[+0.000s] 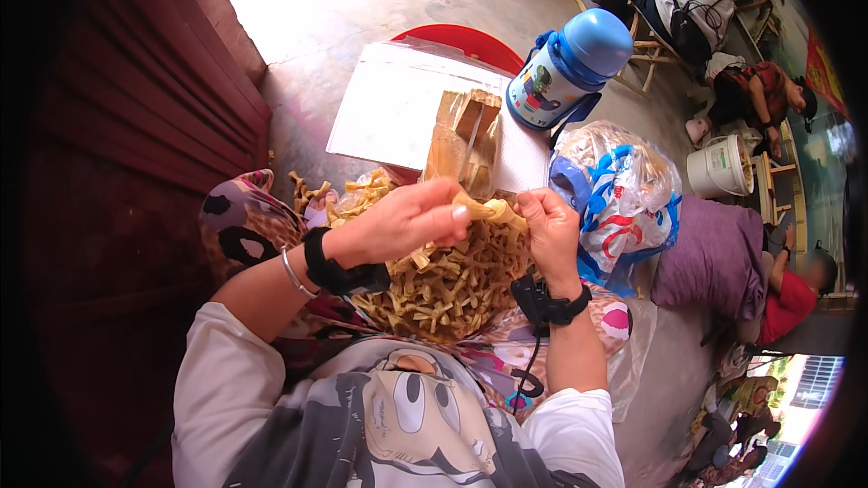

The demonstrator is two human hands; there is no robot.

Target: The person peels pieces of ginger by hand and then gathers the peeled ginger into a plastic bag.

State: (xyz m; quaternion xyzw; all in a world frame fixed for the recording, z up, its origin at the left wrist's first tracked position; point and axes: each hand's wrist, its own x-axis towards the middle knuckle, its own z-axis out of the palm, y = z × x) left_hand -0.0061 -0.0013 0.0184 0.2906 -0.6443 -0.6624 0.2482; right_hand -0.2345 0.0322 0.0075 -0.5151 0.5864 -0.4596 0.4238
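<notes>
Between my two hands is a yellow strip [500, 211] tied in a knot, which looks like bean-curd skin. My left hand [403, 220] pinches its left end between thumb and fingers. My right hand [553, 234] grips the other end, thumb on top. Below them, at my lap, lies a heap of knotted strips [447, 288] of the same kind. Just beyond the hands, a tan block-like bundle [451, 149] with a clear wrap stands on a white board [390, 105]. What holds the heap is mostly hidden.
Under the board shows a red round rim [468, 41]. A blue child's flask [566, 71] stands on the board's right corner, beside a plastic bag [617, 196] and a purple sack [712, 257]. Dark red door panels [156, 81] rise at left. Several people sit at right near a white bucket [719, 166].
</notes>
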